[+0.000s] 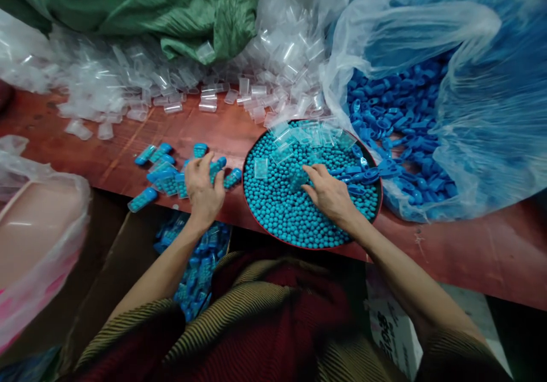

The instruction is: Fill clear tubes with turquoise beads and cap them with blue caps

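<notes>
My left hand (pixel 204 191) is over the table left of the round tray, its thumb and fingers closed on a small blue-capped container (pixel 217 165) of beads. Around it lie several similar filled containers (pixel 164 179) with blue caps. My right hand (pixel 329 194) is low over the red-rimmed tray (pixel 273 239), fingers pinching a small clear container (pixel 298 178) among the turquoise beads (pixel 294 216). Clear empty containers (pixel 284 142) lie on the beads at the tray's far side. Blue plastic caps (pixel 354 174) rest at its right side, near my right hand.
A heap of clear containers (pixel 286 68) runs along the back, below a green sack (pixel 192 11). At right, an open plastic bag (pixel 482 114) holds blue caps (pixel 397 102). Below the table edge are more filled containers (pixel 196 273). A plastic-wrapped pink item (pixel 38 228) stands left.
</notes>
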The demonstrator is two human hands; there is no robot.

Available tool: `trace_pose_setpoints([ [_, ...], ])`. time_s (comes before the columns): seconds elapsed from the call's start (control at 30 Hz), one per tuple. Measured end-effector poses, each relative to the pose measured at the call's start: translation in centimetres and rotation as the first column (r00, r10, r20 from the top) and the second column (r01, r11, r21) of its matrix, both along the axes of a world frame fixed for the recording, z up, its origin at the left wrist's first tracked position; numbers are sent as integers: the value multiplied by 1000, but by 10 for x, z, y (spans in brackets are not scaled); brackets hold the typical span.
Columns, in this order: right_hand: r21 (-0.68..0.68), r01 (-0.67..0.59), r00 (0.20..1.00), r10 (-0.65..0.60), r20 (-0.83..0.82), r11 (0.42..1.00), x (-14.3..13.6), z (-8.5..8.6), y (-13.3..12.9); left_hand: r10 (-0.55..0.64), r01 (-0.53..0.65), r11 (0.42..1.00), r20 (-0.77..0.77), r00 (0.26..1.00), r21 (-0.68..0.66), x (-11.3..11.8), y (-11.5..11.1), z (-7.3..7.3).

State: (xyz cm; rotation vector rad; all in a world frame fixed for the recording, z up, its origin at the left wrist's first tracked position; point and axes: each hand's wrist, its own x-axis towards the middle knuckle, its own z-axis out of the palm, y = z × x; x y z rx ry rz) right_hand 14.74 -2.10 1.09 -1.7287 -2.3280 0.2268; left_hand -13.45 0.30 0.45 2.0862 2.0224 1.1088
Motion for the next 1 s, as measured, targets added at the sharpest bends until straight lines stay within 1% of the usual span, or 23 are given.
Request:
trace_pose_setpoints([
  [0.03,-2,-22,999,22,29,1000,-2,-1,3,-23,23,1000,-6,1000,18,7,-3,0],
  [0.07,-1,-38,998,38,51,999,-3,-2,5,-75,75,997,6,997,22,17,-8,-1],
  [0.1,4,-44,997,43,63,999,-4,-3,5,-156,156,988,26,987,8,29,-13,-1],
  [0.13,10,-44,997,43,65,999,-3,-4,6,-259,260,965,57,964,-21,41,-18,-1],
  [0.2,16,-38,998,38,43,999,0,-6,5,-395,410,906,137,909,-107,67,-26,-3],
  [0.27,10,-44,999,44,-6,999,5,-8,5,-452,488,853,206,868,-184,89,-28,-5],
  [0.37,-8,-87,989,86,-118,996,11,-13,4,-465,523,811,253,848,-263,110,-22,-9],
  [0.5,-27,-137,950,124,-286,990,16,-18,-2,-484,554,751,271,832,-358,118,-11,-14],
  [0.6,-66,-166,941,138,-308,984,18,-18,-8,-529,583,712,247,812,-390,118,-8,-16],
  [0.7,-111,-185,956,152,-252,976,18,-16,-12,-584,613,694,204,786,-378,119,-8,-17],
  [0.83,-195,-173,974,138,-180,965,25,-12,-14,-643,655,659,174,746,-369,118,-7,-19],
  [0.93,-205,-137,990,126,-66,969,38,-6,-17,-626,664,654,232,744,-363,117,-6,-19],
  [1.0,-157,-58,996,68,59,986,47,-1,-18,-581,666,655,324,746,-359,116,-4,-17],
])
